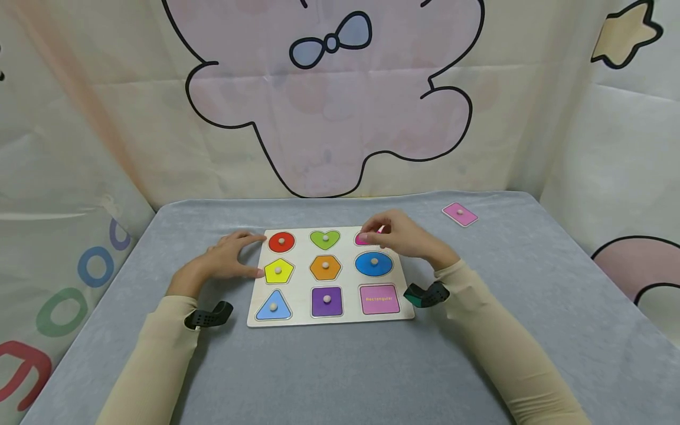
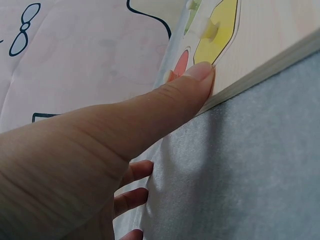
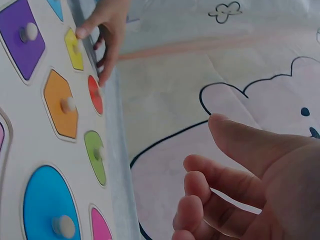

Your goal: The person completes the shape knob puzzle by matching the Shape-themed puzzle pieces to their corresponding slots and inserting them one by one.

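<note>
A pale wooden knob puzzle board (image 1: 303, 277) lies on the table. My left hand (image 1: 225, 258) rests at its left edge, fingers spread; in the left wrist view the thumb (image 2: 175, 102) touches the board beside the yellow pentagon (image 2: 220, 37). My right hand (image 1: 401, 236) hovers over the top right corner, partly hiding a pink piece (image 1: 362, 239). In the right wrist view its fingers (image 3: 220, 180) are loosely bent, apart from the thumb, with nothing between them. A pink rectangle piece (image 1: 460, 214) with a knob lies off the board, beyond the right hand.
Other knobbed pieces sit in the board, among them a blue oval (image 1: 374, 264), an orange hexagon (image 1: 319, 273) and a purple square (image 1: 332, 310). The lower right recess (image 1: 379, 306) shows printed lettering. A grey cloth (image 1: 319, 378) covers the table; a printed curtain (image 1: 319, 118) hangs behind.
</note>
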The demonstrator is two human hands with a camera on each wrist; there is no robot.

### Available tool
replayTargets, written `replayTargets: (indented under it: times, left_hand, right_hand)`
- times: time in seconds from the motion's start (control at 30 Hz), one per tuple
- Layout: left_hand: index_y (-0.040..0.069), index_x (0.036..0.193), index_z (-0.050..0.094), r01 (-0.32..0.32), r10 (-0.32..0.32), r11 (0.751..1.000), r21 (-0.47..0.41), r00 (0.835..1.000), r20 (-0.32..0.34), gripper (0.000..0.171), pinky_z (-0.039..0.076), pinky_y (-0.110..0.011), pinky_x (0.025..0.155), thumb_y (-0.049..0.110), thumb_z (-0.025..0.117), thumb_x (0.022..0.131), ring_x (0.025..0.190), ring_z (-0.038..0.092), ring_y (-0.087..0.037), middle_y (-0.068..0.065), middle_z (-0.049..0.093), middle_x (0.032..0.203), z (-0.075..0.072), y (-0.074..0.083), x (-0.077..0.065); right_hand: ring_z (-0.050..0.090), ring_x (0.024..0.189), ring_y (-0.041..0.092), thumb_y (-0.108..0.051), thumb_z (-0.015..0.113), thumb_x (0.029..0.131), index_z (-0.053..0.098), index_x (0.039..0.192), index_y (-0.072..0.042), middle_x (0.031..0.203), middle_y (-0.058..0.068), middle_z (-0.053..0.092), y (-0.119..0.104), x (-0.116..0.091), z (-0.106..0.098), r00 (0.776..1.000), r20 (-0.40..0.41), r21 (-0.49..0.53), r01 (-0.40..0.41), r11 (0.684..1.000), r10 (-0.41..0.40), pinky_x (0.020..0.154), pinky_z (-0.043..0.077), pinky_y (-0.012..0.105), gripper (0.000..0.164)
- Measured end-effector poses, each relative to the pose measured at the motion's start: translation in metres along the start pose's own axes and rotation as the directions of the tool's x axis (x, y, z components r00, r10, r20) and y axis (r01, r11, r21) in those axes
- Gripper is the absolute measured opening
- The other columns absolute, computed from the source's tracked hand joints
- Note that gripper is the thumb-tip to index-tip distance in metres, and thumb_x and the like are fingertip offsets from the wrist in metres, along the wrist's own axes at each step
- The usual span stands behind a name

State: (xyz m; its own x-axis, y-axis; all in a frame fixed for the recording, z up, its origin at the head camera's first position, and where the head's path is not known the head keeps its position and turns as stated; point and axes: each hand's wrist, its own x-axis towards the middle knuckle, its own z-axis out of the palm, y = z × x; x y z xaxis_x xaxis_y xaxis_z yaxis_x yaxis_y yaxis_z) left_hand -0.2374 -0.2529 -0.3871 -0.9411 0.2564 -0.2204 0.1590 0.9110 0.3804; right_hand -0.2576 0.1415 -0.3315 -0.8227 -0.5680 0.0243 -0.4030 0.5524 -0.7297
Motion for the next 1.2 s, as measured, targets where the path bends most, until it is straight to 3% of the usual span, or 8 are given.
replayTargets:
  times: [0.3,0.57,0.83,1.03,1.2]
  left_hand:
    - [0.021,0.156,0.039,0.007,-0.007,1.0,-0.004,1.0,0.002,0.091,0.021,-0.085,0.106,0.057,0.077,0.081,0.144,0.027,-0.053,-0.024,0.028,0.161,0.001,0.0,0.0]
    - [0.021,0.156,0.039,0.009,-0.009,1.0,-0.007,1.0,0.001,0.091,0.021,-0.085,0.106,0.056,0.077,0.081,0.144,0.027,-0.053,-0.024,0.029,0.161,0.0,0.001,-0.001]
    - [0.021,0.156,0.04,0.008,-0.008,1.0,-0.005,1.0,-0.003,0.091,0.021,-0.084,0.107,0.056,0.078,0.081,0.143,0.028,-0.052,-0.023,0.03,0.161,0.001,0.002,-0.002]
    - [0.021,0.156,0.04,0.003,-0.003,1.0,-0.002,1.0,-0.007,0.091,0.021,-0.084,0.107,0.057,0.077,0.081,0.144,0.028,-0.052,-0.023,0.029,0.161,0.0,0.003,-0.002]
    - [0.021,0.156,0.039,0.004,-0.004,1.0,-0.001,1.0,-0.003,0.091,0.02,-0.085,0.107,0.057,0.077,0.081,0.144,0.027,-0.052,-0.023,0.029,0.161,0.0,0.003,-0.002]
  right_hand:
    - [0.064,0.097,0.035,-0.029,0.064,0.1,0.069,0.122,-0.005,0.118,0.014,0.067,0.017,-0.003,-0.025,0.987,-0.076,0.03,-0.141,0.99,0.143,0.085,0.058,0.034,0.032]
    - [0.059,0.086,0.028,-0.037,0.062,0.101,0.066,0.127,-0.005,0.121,0.021,0.063,0.037,-0.007,-0.046,0.963,-0.151,0.047,-0.221,0.974,0.225,0.08,0.051,0.033,0.042]
    - [0.057,0.09,0.025,-0.043,0.058,0.102,0.064,0.13,-0.005,0.116,0.012,0.061,0.058,-0.014,-0.063,0.941,-0.196,0.063,-0.268,0.961,0.275,0.082,0.053,0.033,0.048]
    - [0.057,0.093,0.021,-0.043,0.057,0.102,0.063,0.132,-0.003,0.116,0.01,0.061,0.076,-0.022,-0.078,0.916,-0.278,0.069,-0.281,0.957,0.289,0.076,0.054,0.025,0.05]
    - [0.056,0.099,0.021,-0.046,0.057,0.101,0.061,0.136,-0.006,0.127,0.012,0.06,0.091,-0.026,-0.086,0.875,-0.341,0.1,-0.329,0.939,0.343,0.075,0.051,0.021,0.053]
